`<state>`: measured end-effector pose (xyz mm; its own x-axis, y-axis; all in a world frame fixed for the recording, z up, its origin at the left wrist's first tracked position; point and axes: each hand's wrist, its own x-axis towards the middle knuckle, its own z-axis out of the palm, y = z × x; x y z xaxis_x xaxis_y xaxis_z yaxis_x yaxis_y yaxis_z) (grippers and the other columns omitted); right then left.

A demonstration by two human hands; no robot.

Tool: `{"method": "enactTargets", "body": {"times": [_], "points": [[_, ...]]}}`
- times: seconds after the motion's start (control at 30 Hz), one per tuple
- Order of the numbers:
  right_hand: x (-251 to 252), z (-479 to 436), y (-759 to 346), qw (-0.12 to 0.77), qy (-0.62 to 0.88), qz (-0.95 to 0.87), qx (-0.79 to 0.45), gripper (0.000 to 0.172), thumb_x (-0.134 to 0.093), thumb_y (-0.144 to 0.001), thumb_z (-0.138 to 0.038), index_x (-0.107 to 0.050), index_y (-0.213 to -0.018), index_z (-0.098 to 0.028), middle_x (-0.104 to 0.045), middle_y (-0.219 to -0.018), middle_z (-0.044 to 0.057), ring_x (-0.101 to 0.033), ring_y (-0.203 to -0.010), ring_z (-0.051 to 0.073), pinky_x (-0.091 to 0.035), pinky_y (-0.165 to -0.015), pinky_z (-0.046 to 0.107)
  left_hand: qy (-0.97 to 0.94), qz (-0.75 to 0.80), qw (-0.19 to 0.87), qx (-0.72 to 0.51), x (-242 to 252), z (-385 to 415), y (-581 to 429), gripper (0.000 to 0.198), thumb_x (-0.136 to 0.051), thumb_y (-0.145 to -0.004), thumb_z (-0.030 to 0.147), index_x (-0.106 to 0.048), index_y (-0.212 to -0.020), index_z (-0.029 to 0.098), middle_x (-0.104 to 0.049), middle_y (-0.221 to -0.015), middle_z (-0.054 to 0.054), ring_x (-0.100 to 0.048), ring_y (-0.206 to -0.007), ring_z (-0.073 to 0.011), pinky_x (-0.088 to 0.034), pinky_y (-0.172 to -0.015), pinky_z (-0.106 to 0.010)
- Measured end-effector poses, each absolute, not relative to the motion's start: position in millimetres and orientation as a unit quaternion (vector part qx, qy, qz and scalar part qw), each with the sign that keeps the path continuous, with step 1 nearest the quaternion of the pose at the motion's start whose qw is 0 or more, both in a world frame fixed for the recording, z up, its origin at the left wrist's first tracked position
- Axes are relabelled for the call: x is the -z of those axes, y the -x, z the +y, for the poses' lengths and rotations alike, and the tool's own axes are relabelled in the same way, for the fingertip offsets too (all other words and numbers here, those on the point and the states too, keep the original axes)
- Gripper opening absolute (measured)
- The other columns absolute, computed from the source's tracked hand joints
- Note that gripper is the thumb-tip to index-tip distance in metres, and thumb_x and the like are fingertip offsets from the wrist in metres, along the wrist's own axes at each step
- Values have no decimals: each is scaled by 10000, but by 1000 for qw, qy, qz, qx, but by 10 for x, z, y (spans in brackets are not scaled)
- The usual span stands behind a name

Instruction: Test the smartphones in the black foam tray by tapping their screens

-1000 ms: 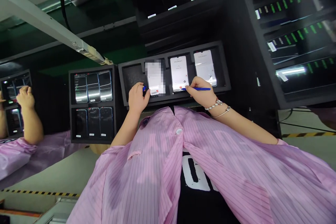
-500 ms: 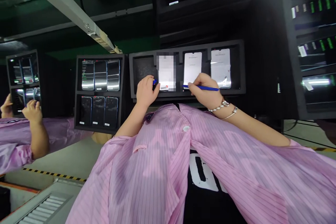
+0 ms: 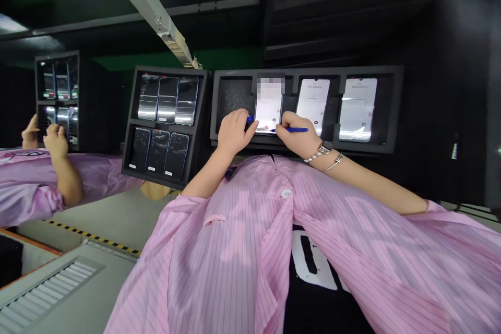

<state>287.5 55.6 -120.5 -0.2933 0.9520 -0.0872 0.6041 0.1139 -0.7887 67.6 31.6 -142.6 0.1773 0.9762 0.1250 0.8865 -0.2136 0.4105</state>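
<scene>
In my right hand is a slim blue pen-like stylus, its tip pointing left at the lower part of a lit smartphone. My left hand is curled at that phone's left edge, with a small blue object partly hidden between thumb and fingers. Two more phones with white screens, a middle one and a right one, lie in the same long black tray. My right hand covers the lower left corner of the middle phone.
Left of the long tray stands a tilted black tray holding several dark-screened phones. Further left, a co-worker's hands are at another phone tray. A pale metal bar slants down behind the trays.
My right hand has moved the stylus left, from the middle phone to the left lit phone. The middle phone's screen now shows a small green circle. The whole view has shifted.
</scene>
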Motion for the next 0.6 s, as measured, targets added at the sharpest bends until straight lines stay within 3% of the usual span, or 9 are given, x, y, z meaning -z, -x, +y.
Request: {"method": "enactTargets", "body": {"times": [0.07, 0.17, 0.3, 0.43, 0.6], "points": [[1163, 559, -2941, 248, 556, -706, -363, 236, -573, -804, -264, -387, -661, -246, -437, -582, -36, -424, -585, 146, -330, -598, 300, -761, 606, 135, -189, 1415, 316, -654, 437, -325, -1084, 441, -638, -1144, 141, -709, -1249, -157, -646, -1179, -289, -467, -1029, -431], [951, 541, -3072, 343, 576, -657, -344, 267, -612, -835, -294, -413, -663, -252, -474, -572, -36, -494, -589, 154, -398, -614, 311, -776, 569, 162, -218, 1284, 297, -650, 448, -266, -1089, 393, -634, -1150, 144, -708, -1259, -160, -648, -1188, -270, -469, -1045, -428], [454, 466, -3173, 454, 466, -592, -475, 317, -685, -884, -321, -431, -705, -257, -516, -556, -56, -595, -558, 161, -487, -588, 322, -811, 498, 162, -259, 868, 226, -751, 443, -320, -1096, 454, -640, -1140, 150, -735, -1139, -148, -691, -1058, -243, -510, -952, -404], [131, 404, -3184, 458, 385, -582, -550, 386, -726, -907, -392, -431, -699, -255, -541, -562, -53, -598, -532, 149, -500, -546, 316, -824, 466, 157, -281, 471, 173, -867, 411, -367, -1092, 472, -655, -1110, 179, -759, -1022, -112, -720, -988, -224, -536, -877, -382], [143, 423, -3201, 442, 405, -583, -549, 384, -701, -907, -412, -439, -685, -238, -583, -579, -38, -597, -547, 141, -481, -569, 303, -853, 414, 126, -290, 271, 224, -937, 326, -421, -1084, 421, -658, -1082, 197, -776, -970, -85, -733, -898, -212, -551, -813, -368]]}}
